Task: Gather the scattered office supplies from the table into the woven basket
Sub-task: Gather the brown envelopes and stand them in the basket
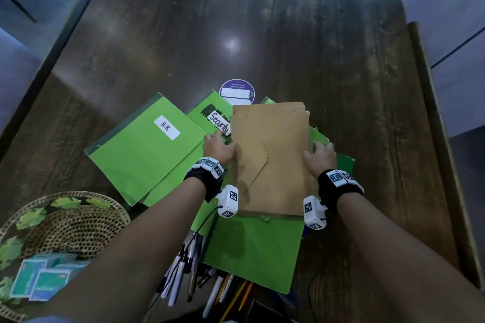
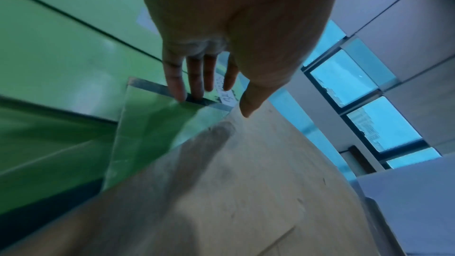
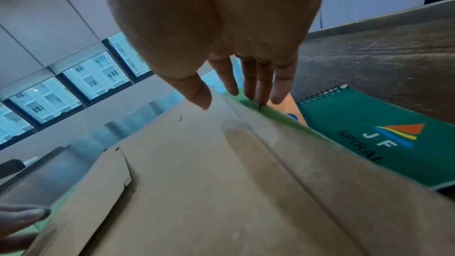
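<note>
A stack of brown envelopes (image 1: pixel 273 155) lies on top of green folders in the middle of the table. My left hand (image 1: pixel 223 139) is at its left edge, thumb over the top and straight fingers (image 2: pixel 194 85) reaching down onto a green folder (image 2: pixel 157 124). At the stack's right edge my right hand (image 1: pixel 315 149) mirrors it, thumb above the envelope (image 3: pixel 209 182) and straight fingers (image 3: pixel 263 89) down along the side. The woven basket (image 1: pixel 78 193) sits at the near left with teal boxes (image 1: pixel 44 280) in it.
Green folders labelled H.R (image 1: pixel 147 155) and Security (image 1: pixel 210 113) fan out to the left, another (image 1: pixel 257 252) lies nearer me. A green spiral notebook (image 3: pixel 369 139) peeks out on the right. Several pens and pencils (image 1: pixel 189 270) lie near the front edge. The dark wooden table (image 1: pixel 262 34) stretches beyond.
</note>
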A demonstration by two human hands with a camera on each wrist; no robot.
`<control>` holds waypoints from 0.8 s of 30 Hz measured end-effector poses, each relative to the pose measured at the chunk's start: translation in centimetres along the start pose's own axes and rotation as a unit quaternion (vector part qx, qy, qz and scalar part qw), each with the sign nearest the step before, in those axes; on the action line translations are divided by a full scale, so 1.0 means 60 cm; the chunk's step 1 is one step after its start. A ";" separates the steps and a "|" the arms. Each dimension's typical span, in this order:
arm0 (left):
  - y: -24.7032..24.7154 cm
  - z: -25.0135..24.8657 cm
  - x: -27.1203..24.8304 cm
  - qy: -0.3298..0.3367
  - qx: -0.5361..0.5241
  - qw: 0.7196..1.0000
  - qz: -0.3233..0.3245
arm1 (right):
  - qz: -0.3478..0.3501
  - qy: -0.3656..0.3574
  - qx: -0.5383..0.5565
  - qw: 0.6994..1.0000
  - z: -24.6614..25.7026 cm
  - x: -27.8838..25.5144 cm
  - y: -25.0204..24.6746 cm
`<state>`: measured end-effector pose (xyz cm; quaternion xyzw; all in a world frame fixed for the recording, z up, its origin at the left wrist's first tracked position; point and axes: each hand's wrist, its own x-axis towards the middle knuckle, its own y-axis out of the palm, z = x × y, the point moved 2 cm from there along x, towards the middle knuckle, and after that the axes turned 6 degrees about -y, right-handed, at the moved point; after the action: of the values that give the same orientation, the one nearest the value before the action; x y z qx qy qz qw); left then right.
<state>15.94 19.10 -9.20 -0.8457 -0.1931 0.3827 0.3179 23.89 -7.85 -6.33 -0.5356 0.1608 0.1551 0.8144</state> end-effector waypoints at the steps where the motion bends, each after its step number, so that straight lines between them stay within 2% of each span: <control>1: 0.004 0.006 0.001 -0.020 0.003 1.000 0.015 | -0.002 0.001 -0.006 1.000 0.001 0.001 0.003; 4: 0.013 0.015 0.001 -0.041 -0.014 0.997 0.062 | 0.004 0.010 0.007 1.000 0.007 0.006 0.013; 8: 0.017 0.010 0.001 -0.037 0.003 0.997 0.073 | 0.010 0.024 0.055 0.998 0.016 0.010 0.026; 11: 0.021 0.011 -0.004 -0.008 0.016 0.997 0.070 | 0.009 0.044 0.110 0.993 0.021 0.008 0.033; 15: 0.018 0.022 -0.006 0.021 -0.040 0.996 0.082 | 0.029 0.051 0.161 0.985 0.024 -0.002 0.039; 17: 0.010 0.033 -0.006 0.031 -0.078 0.992 0.092 | 0.033 0.032 0.201 0.979 0.024 -0.010 0.040; 19: -0.003 0.045 -0.010 0.043 -0.123 0.986 0.104 | 0.042 0.014 0.249 0.968 0.023 -0.021 0.038; 24: -0.059 0.063 -0.027 0.049 -0.249 0.960 0.118 | 0.059 -0.058 0.405 0.910 0.053 -0.082 0.020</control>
<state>11.71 22.22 -7.83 -0.9325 -0.1654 0.3156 0.0589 19.24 -4.87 -4.05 -0.1389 0.1938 0.1555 0.9586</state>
